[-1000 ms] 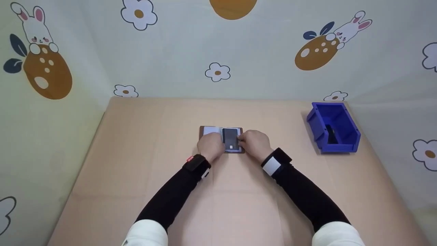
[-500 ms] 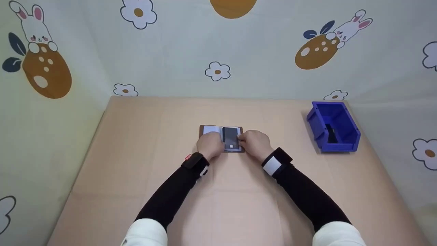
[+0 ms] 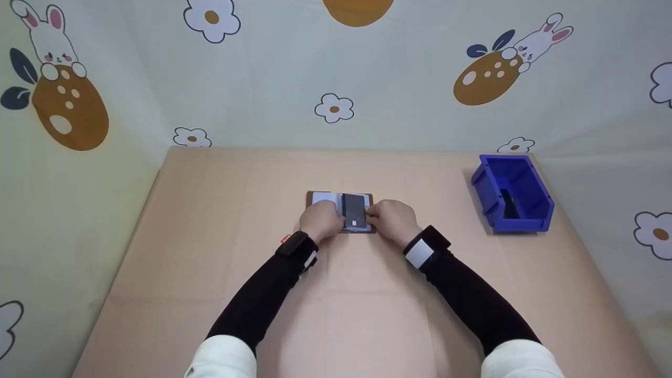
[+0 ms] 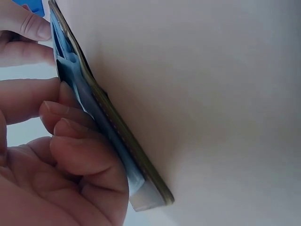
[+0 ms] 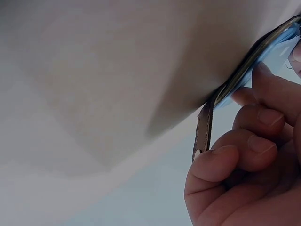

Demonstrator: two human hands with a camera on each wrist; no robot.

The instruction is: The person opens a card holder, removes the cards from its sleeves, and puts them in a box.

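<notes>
An open card holder (image 3: pixel 323 197) with a brown cover and clear plastic sleeves lies on the table. A dark bank card (image 3: pixel 355 206) with a small light chip lies over its right side, slightly tilted. My left hand (image 3: pixel 321 219), fingers curled, pinches at the card's left edge, though the contact is partly hidden. At the right edge, my right hand (image 3: pixel 394 219) grips the holder (image 5: pixel 256 56) between thumb and finger. From the left wrist view, the sleeves (image 4: pixel 99 120) stand slightly parted above the cover. A brown stitched strap (image 5: pixel 203 127) hangs from the holder in the right wrist view.
A blue plastic bin (image 3: pixel 520 224) stands at the back right of the table (image 3: pixel 236 220), with a black object (image 3: pixel 508 203) inside. Behind and at both sides hang pale curtains (image 3: pixel 273 68) printed with rabbits and flowers.
My left hand has shifted slightly to the left and away from me. The card looks a little more tilted than before. My right hand keeps its place on the holder.
</notes>
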